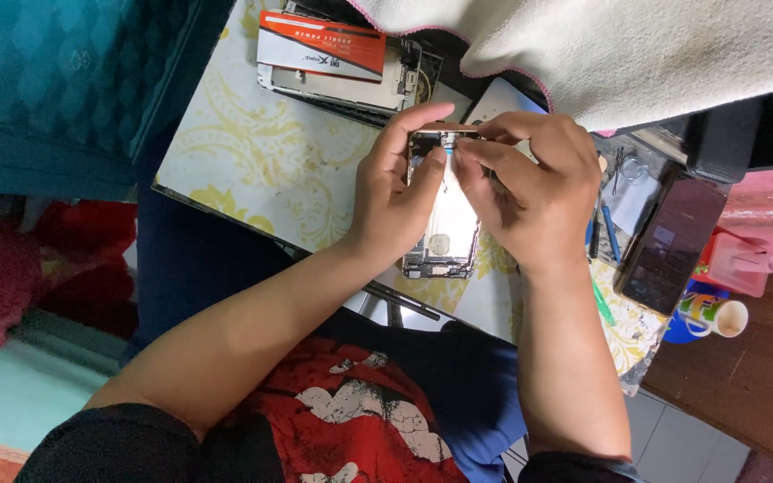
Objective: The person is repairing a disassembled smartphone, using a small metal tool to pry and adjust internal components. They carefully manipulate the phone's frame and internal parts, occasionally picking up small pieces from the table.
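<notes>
My left hand [395,192] & right hand [530,192] both pinch the top end of an opened phone [445,233] on the patterned board [261,161], w/ boxed battery pack [333,49] behind, dark phone [673,241] & mug [717,315] at right, towel [637,45] overhanging.

view: 1 camera, worn on the person's head
direction: looks steeply down over the person's own forearms and lap
nearness: close; the left hand [395,192] and right hand [530,183] sit near mid-frame over the opened phone [445,224]
edges: the patterned board [252,161] fills the upper middle, a towel [628,45] the top right, wooden floor the lower right
shared: no second view
</notes>
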